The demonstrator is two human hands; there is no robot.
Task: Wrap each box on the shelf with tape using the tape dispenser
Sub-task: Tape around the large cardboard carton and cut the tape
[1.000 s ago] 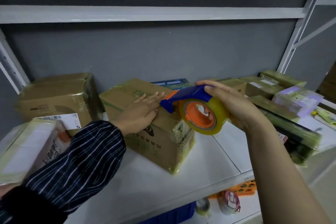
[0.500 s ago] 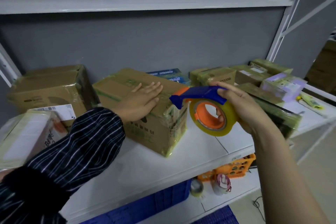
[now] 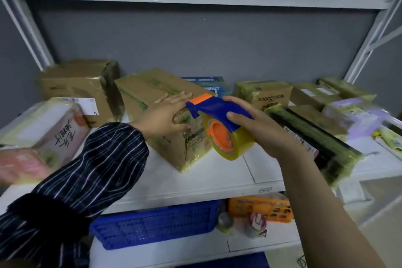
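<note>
Head view. Grip released, fingers straight: left hand [image 3: 165,113] pressing the tape-wrapped brown cardboard box [image 3: 139,89] on the white shelf [image 3: 195,183]. Grip of right hand [image 3: 261,130] grasping the blue-and-orange tape dispenser [image 3: 217,109], just beside that box's end. Behind, upside-down print, mostly zeros, on a smaller brown carton [image 3: 272,93].

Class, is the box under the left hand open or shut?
Shut: top of the box lies flat under the left hand, glossy tape wrapping its edges.

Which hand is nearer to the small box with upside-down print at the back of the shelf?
Right. The right hand, gripping the tape dispenser, is just in front of the small box; the left hand presses on the larger centre box, farther left.
</note>
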